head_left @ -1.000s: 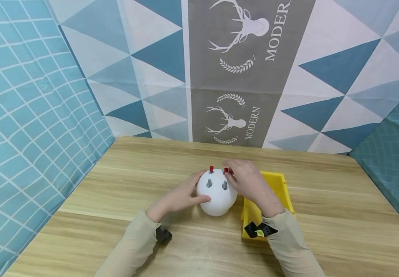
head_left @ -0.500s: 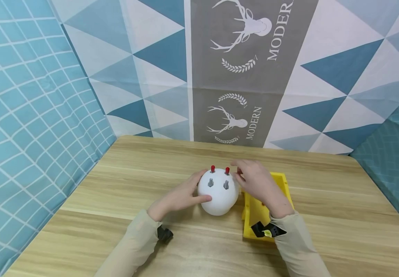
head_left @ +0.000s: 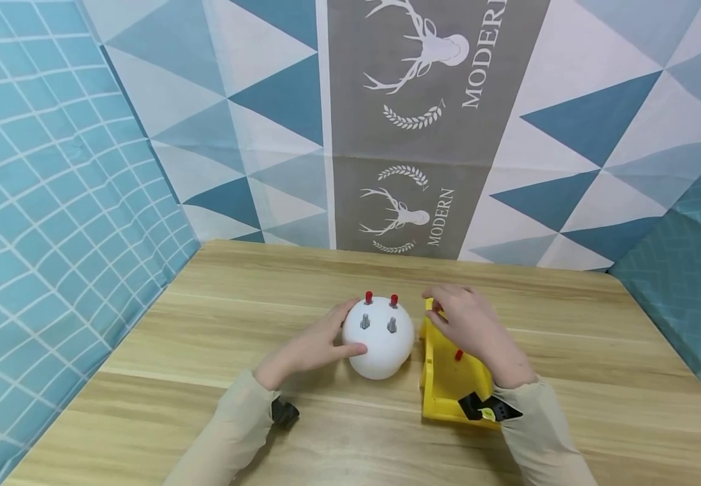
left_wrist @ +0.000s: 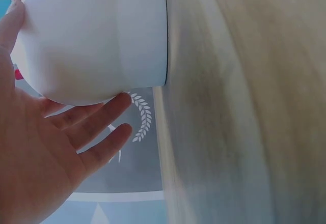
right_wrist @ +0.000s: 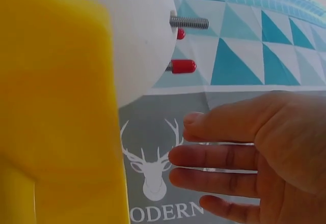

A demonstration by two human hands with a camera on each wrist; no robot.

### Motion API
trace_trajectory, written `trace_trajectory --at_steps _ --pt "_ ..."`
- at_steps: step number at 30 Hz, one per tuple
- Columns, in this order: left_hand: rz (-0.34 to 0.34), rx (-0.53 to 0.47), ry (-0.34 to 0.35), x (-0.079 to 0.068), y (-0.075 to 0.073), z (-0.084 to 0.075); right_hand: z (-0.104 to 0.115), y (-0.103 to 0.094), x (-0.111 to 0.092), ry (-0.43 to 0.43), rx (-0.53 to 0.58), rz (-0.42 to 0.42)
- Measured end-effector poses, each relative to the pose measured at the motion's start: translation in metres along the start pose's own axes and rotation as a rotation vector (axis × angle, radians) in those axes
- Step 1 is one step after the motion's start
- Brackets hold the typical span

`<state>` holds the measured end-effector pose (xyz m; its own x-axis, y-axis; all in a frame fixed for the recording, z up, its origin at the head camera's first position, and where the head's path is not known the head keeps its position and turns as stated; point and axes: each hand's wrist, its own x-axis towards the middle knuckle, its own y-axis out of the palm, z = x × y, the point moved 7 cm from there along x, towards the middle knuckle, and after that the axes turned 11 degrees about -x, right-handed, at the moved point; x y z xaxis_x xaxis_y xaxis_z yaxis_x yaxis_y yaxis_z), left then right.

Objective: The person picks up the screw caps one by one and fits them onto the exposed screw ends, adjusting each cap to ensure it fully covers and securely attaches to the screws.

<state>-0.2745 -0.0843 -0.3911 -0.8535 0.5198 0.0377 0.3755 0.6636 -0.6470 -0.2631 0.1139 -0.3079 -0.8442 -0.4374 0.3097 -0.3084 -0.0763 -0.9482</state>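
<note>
1. Two pale sleeves (head_left: 235, 412) reach in over the table (head_left: 350, 439). The table is wood, light brown with soft streaks, and it shines a bit near the front.
2. The yellow box (head_left: 444, 409) sits on the table, to the right. I can see a little red piece (head_left: 458, 354) inside.
3. The left hand (head_left: 310, 341) holds the white ball (head_left: 381, 354) by its left side, thumb in front and fingers behind. The ball sits on the table, just left of the box.
4. The right hand (head_left: 469, 320) is over the box, fingers loosely bent, with a small gap by the thumb.
5. Two bare bolts (head_left: 392, 325) poke out of the ball. Behind them are two pegs with red caps (head_left: 369, 298).
6. Past the table's back edge hangs a big cloth (head_left: 290, 88) with white, grey and blue triangles. Its grey strip (head_left: 399, 148) has white deer heads, leaves and "MODERN".
7. A wrinkly blue cloth (head_left: 40, 169) with white squares hangs on the left. A darker blue-green one (head_left: 691, 270) hangs on the right.
</note>
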Motion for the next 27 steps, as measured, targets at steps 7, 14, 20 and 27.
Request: trace_trajectory --at_steps 7,14,20,27 --pt "0.002 -0.011 0.003 0.001 0.001 0.002 -0.007 0.008 -0.005 0.026 -0.011 0.066" --pt "0.004 -0.011 0.006 0.002 0.002 0.004 -0.010 0.015 -0.011 0.045 -0.030 0.142" --pt "0.000 -0.016 0.010 0.001 0.001 0.003 -0.016 0.027 -0.016 0.111 0.026 0.278" --pt "-0.002 -0.014 -0.001 0.001 0.001 0.002 -0.021 0.035 -0.020 0.126 0.084 0.324"
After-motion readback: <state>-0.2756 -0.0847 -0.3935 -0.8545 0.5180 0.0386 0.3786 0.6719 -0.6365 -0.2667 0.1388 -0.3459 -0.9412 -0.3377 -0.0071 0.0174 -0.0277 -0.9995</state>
